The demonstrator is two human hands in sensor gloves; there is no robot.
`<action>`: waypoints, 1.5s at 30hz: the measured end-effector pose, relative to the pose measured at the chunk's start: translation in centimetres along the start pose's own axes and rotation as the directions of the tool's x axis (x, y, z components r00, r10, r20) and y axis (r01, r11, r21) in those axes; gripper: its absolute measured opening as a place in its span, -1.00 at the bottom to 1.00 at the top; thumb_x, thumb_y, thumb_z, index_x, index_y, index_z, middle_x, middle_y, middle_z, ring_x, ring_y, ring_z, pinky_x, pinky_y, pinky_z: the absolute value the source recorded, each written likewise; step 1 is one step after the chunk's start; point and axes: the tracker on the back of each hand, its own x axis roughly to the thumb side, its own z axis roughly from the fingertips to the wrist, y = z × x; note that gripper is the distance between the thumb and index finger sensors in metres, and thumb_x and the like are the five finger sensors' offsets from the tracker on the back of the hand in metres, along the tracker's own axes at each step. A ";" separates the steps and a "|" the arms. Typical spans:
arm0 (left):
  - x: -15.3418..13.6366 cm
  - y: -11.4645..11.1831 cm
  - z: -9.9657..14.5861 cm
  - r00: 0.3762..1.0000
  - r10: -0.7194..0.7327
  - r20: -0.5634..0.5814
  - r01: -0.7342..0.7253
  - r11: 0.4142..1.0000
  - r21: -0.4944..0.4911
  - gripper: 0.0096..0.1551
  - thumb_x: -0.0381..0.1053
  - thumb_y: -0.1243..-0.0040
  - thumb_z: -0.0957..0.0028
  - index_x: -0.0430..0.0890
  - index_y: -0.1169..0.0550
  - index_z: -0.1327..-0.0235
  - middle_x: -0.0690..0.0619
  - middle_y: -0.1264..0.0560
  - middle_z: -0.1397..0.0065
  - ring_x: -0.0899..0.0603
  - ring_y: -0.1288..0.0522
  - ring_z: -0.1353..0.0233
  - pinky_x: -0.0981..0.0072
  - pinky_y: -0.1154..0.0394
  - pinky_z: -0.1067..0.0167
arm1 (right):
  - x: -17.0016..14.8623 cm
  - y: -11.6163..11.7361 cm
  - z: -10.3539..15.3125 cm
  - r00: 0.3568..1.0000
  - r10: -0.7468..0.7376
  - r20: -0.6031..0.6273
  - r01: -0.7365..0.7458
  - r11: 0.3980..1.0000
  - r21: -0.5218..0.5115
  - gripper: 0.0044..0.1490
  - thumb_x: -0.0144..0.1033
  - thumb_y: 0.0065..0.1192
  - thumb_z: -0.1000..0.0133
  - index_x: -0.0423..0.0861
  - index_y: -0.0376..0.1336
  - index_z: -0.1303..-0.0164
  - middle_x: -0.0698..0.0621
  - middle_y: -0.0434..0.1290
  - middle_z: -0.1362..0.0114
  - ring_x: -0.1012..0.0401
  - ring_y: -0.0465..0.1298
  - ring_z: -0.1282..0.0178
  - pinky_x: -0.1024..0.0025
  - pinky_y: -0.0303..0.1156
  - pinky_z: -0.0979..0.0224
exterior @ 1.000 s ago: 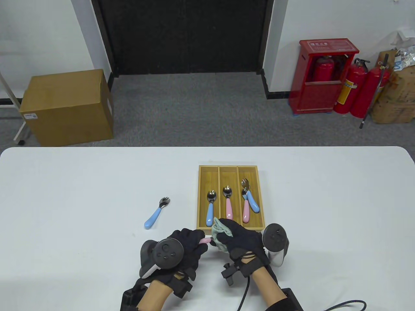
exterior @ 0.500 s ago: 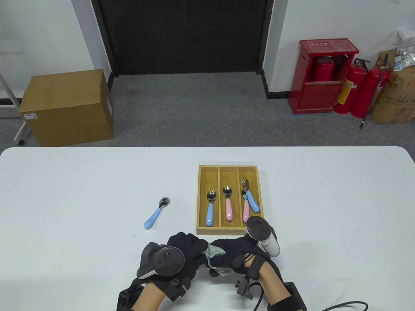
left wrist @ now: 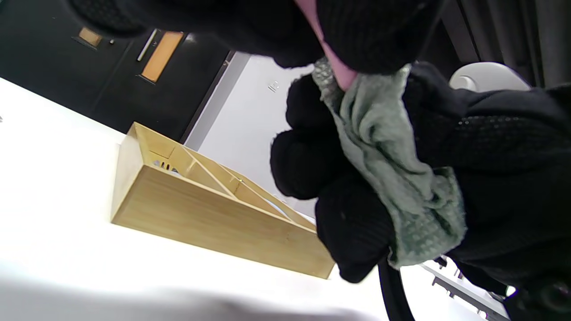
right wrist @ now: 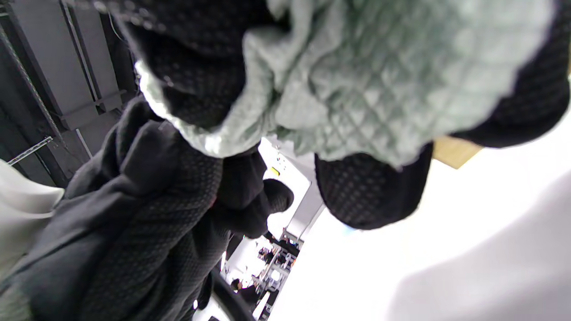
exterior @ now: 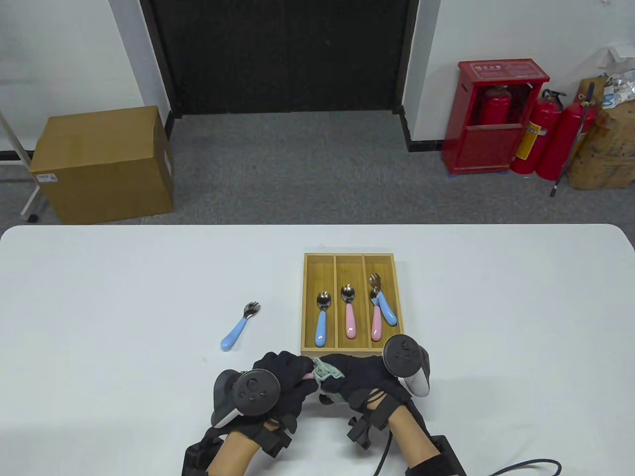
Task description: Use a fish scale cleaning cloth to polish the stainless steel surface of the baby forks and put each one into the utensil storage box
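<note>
My left hand (exterior: pixel 287 379) grips the pink handle of a baby fork (exterior: pixel 308 377), near the table's front edge just below the wooden storage box (exterior: pixel 352 258). My right hand (exterior: pixel 354 382) holds the green fish scale cloth (exterior: pixel 325 371) wrapped round the fork's metal end, which is hidden. In the left wrist view the pink handle (left wrist: pixel 332 67) runs into the cloth (left wrist: pixel 392 169). The right wrist view is filled by the cloth (right wrist: pixel 357 76). A blue-handled fork (exterior: pixel 239 327) lies on the table left of the box.
The box holds a blue spoon (exterior: pixel 321 320) in its left slot, a pink spoon (exterior: pixel 349 312) in the middle and two forks, pink (exterior: pixel 376 317) and blue (exterior: pixel 386 305), in the right slot. Beyond the table stand a cardboard box (exterior: pixel 101 163) and red extinguishers (exterior: pixel 540 139).
Both hands dropped toward the front edge, then rose slightly toward the box. The right hand has turned on the cloth around the fork. The left hand keeps hold of the handle.
</note>
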 end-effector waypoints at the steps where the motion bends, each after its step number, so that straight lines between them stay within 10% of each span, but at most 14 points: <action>1: 0.1 0.0 0.0 1.000 0.000 -0.009 0.000 1.000 0.008 -0.44 0.14 -0.29 0.07 -0.06 -0.57 -0.15 -0.06 -0.57 0.02 -0.16 -0.50 0.14 -0.25 -0.38 -0.21 | 0.0 0.0 0.1 1.000 -0.003 0.000 0.003 1.000 -0.012 -0.30 -0.28 0.48 0.29 -0.28 0.47 -0.06 -0.35 0.69 0.07 0.03 0.83 0.40 0.06 0.71 0.32; 11: 0.4 0.1 -0.1 0.997 -0.064 -0.050 0.067 0.996 0.066 -0.42 0.16 -0.27 0.05 -0.12 -0.58 -0.14 -0.07 -0.59 0.08 -0.11 -0.53 0.22 -0.19 -0.45 -0.14 | -0.4 -1.5 0.8 0.998 0.005 -0.060 -0.019 0.969 -0.245 -0.37 -0.32 0.51 0.27 -0.31 0.50 0.03 -0.37 0.71 0.16 0.04 0.84 0.46 0.08 0.73 0.35; 21: 0.0 -0.1 0.3 1.000 0.003 0.028 -0.003 1.000 0.010 -0.43 0.15 -0.29 0.06 -0.10 -0.58 -0.14 -0.08 -0.58 0.06 -0.13 -0.52 0.18 -0.22 -0.41 -0.20 | -2.2 -0.2 0.5 0.946 -0.288 -0.150 0.300 0.952 0.065 -0.31 -0.35 0.53 0.21 -0.32 0.40 -0.12 -0.37 0.63 0.01 0.01 0.79 0.33 -0.01 0.66 0.22; 32: 0.3 -0.5 -0.3 1.000 -0.005 -0.014 0.005 1.000 -0.021 -0.38 0.09 -0.21 0.01 -0.13 -0.46 -0.29 -0.08 -0.54 -0.03 -0.07 -0.54 0.24 -0.15 -0.48 -0.12 | -0.1 -1.7 1.1 0.992 0.004 -0.123 -0.041 0.953 -0.300 -0.38 -0.40 0.51 0.29 -0.28 0.48 0.00 -0.34 0.68 0.16 0.08 0.78 0.49 0.03 0.67 0.32; 45: -2.2 -2.0 -3.9 0.954 -0.184 -0.235 0.113 0.952 -0.285 -0.23 -0.03 -0.08 -0.03 -0.09 -0.19 -0.55 -0.09 -0.43 -0.22 -0.13 -0.51 0.05 -0.24 -0.39 -0.24 | -2.2 -4.4 2.5 0.974 -0.003 -0.227 -0.096 0.900 -0.425 -0.36 -0.39 0.51 0.23 -0.33 0.43 -0.05 -0.36 0.64 0.10 0.02 0.76 0.43 -0.01 0.63 0.28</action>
